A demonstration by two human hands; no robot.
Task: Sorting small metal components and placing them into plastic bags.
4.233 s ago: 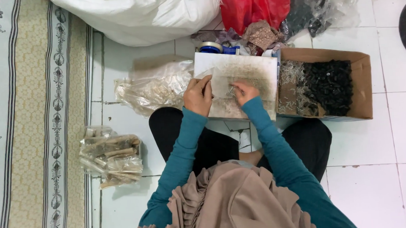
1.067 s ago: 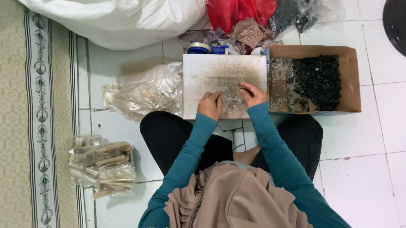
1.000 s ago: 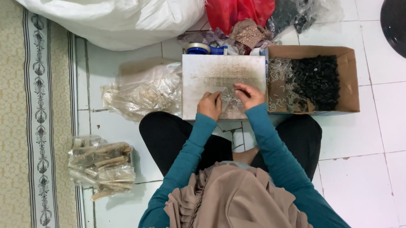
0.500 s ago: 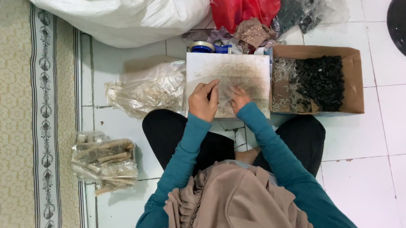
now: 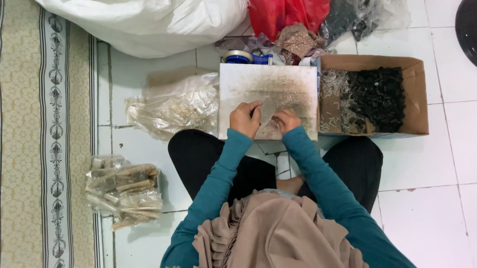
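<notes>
L hand (image 5: 245,119) & R hand (image 5: 287,120) grips pinched on small clear plastic pouch (image 5: 267,112), over flat white board (image 5: 268,88), speckled w/ debris

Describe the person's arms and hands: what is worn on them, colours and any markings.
Both arms are covered by long, close-fitting teal sleeves that end at the wrists, plain with no pattern or markings visible. The left hand and right hand are bare: no gloves. Rings or a watch cannot be made out at this size.
</notes>
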